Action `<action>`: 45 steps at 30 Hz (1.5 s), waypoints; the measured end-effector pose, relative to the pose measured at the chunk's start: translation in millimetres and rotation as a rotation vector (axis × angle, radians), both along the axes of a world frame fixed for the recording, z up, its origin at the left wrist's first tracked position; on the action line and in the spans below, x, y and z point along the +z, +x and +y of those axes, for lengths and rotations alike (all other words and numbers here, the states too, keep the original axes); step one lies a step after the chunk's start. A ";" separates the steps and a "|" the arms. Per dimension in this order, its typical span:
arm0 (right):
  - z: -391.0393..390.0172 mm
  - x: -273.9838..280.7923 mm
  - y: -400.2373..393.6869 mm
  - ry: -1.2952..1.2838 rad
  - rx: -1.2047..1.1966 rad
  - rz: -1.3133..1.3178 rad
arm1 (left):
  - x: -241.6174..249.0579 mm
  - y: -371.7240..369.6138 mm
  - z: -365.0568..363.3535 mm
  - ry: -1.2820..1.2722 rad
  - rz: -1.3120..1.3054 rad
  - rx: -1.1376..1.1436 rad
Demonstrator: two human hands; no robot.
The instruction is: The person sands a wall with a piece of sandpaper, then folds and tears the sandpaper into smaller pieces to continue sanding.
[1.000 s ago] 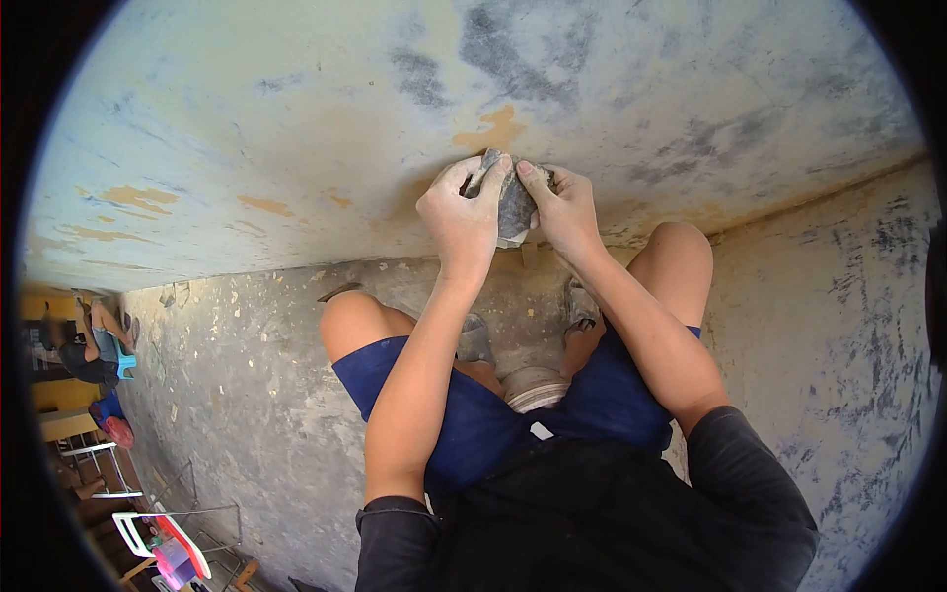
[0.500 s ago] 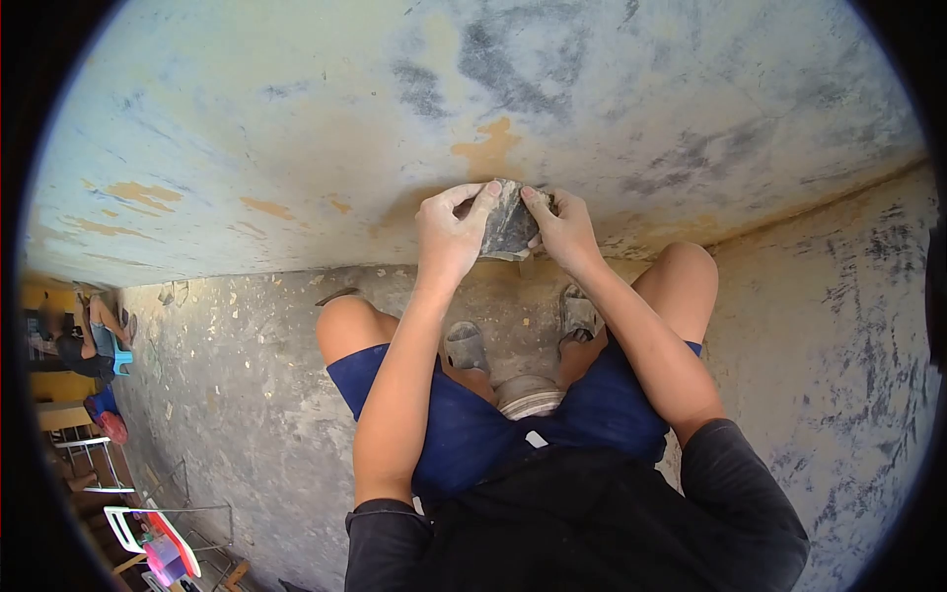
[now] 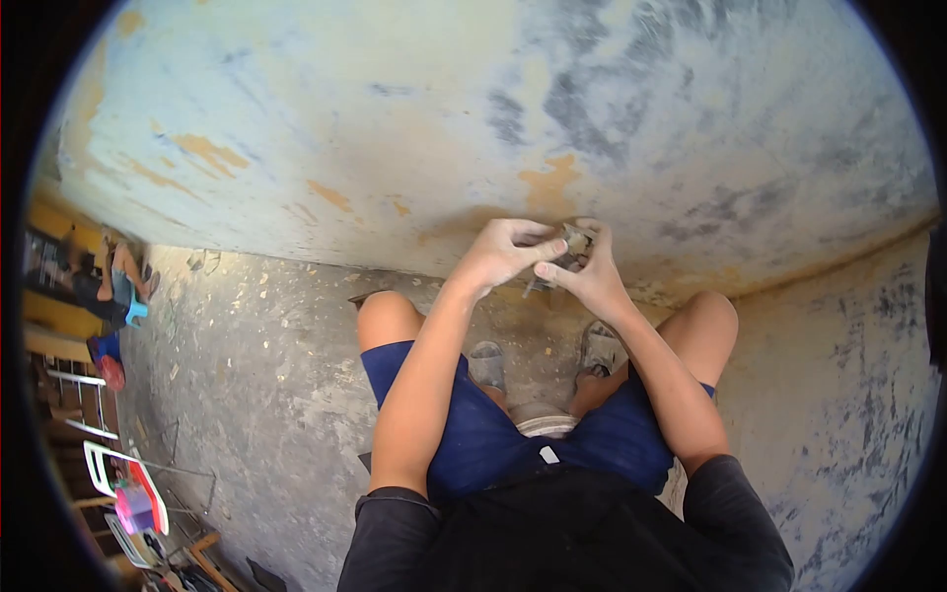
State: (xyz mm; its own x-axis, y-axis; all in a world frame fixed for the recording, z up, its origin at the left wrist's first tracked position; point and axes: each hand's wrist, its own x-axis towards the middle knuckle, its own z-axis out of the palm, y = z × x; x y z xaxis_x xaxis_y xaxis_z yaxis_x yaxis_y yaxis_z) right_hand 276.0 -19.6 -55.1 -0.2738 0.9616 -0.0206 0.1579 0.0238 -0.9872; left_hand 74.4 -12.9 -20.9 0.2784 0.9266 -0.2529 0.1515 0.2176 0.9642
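Observation:
A dusty, dark grey piece of sandpaper [image 3: 577, 237] is bunched or folded between my two hands, low in front of the patchy wall [image 3: 414, 148]. My left hand [image 3: 503, 259] pinches it from the left with the thumb over it. On the other side my right hand [image 3: 595, 276] has its fingers curled round the sheet, and its thumb reaches across towards the left thumb. White dust coats the fingers of both hands. Part of the sheet is hidden behind the fingers.
A second wall [image 3: 838, 375] meets the first in a corner at the right. Sandalled feet [image 3: 487, 365] rest on the stained concrete floor [image 3: 266, 375]. At far left a person sits on a blue stool [image 3: 136, 313]. Below stand a white-and-red chair [image 3: 148, 483] and other clutter.
The sheet, spread flat between both hands before, is now bunched or folded. My hands have turned inward and come together. The camera view has shifted, so the scene sits differently.

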 end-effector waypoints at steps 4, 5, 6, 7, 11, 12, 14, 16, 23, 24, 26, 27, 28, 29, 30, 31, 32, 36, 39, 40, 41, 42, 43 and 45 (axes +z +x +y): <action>-11.6 12.7 -10.2 0.037 -0.041 -0.009 | 3.8 -6.1 -4.1 0.021 -0.036 -0.140; -14.2 13.8 -13.1 0.049 -0.023 0.000 | 4.7 -7.0 -4.7 0.034 -0.026 -0.121; -17.3 15.5 -16.1 0.121 -0.066 0.043 | 6.2 -7.4 -5.9 0.046 -0.081 -0.131; -20.1 17.4 -19.4 0.190 -0.111 0.087 | 7.5 -7.0 -7.1 0.058 -0.137 -0.143; -20.0 21.7 -25.6 0.391 -0.304 0.088 | 10.3 -4.6 -5.3 0.164 -0.212 -0.078; -21.1 24.9 -27.3 0.398 -0.305 0.149 | 9.1 -1.4 -6.8 0.197 -0.256 -0.041; -24.7 34.7 -23.9 0.408 -0.304 -0.021 | 6.7 2.1 -5.0 0.192 -0.276 -0.010; -25.2 37.2 -25.1 0.411 -0.312 -0.196 | 5.8 6.8 -7.4 0.187 -0.342 0.042; -25.5 26.2 -27.3 0.562 -0.364 -0.214 | 2.8 11.1 -12.8 0.240 -0.403 0.080; -26.9 25.9 -26.3 0.533 -0.355 -0.209 | 3.1 10.8 -15.0 0.281 -0.341 0.153; -25.5 25.5 -25.9 0.592 -0.372 -0.215 | -3.6 9.9 -9.1 0.370 -0.134 0.344; -24.1 24.2 -23.8 0.591 -0.384 -0.231 | -4.8 8.8 -5.0 0.401 -0.013 0.441; -22.9 21.7 -21.9 0.585 -0.386 -0.242 | -0.9 7.7 -6.4 0.480 0.087 0.538; -21.0 18.3 -19.2 0.578 -0.387 -0.251 | 3.0 6.2 -8.4 0.558 0.190 0.636; -17.2 14.9 -15.8 0.705 -0.395 -0.310 | 1.7 4.2 -6.9 0.552 0.180 0.628; -13.9 12.3 -13.4 0.703 -0.398 -0.322 | 0.8 1.9 -3.9 0.550 0.191 0.693; -11.4 9.8 -12.1 0.785 -0.439 -0.330 | -0.4 0.9 -1.5 0.547 0.204 0.760; -5.5 -2.2 -3.8 0.761 -0.537 -0.217 | -2.0 7.0 3.5 0.663 0.292 0.791; 9.0 7.9 0.1 0.940 -0.626 -0.230 | -2.2 13.9 7.3 1.005 0.572 0.811; 11.8 10.1 2.2 0.940 -0.628 -0.243 | -3.8 16.7 10.3 1.071 0.582 0.817; 15.0 12.5 4.5 0.940 -0.622 -0.184 | -5.2 18.9 13.2 1.138 0.591 0.826; 17.7 17.4 5.7 0.941 -0.615 -0.126 | -3.9 20.5 14.2 1.134 0.577 0.827; 21.2 22.4 6.5 0.946 -0.615 -0.140 | -2.8 21.6 15.4 1.162 0.609 0.824; 26.0 33.4 5.8 1.012 -0.619 -0.069 | -4.1 24.1 18.2 1.181 0.626 0.820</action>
State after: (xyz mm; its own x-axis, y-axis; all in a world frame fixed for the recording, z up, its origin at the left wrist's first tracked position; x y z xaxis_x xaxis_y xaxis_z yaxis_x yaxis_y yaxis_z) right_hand 281.8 6.4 -21.7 0.2154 0.5174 0.8282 0.4691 0.6890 -0.5525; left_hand 98.5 5.2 -25.1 -0.2487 0.5167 0.8192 0.8012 -0.3655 0.4738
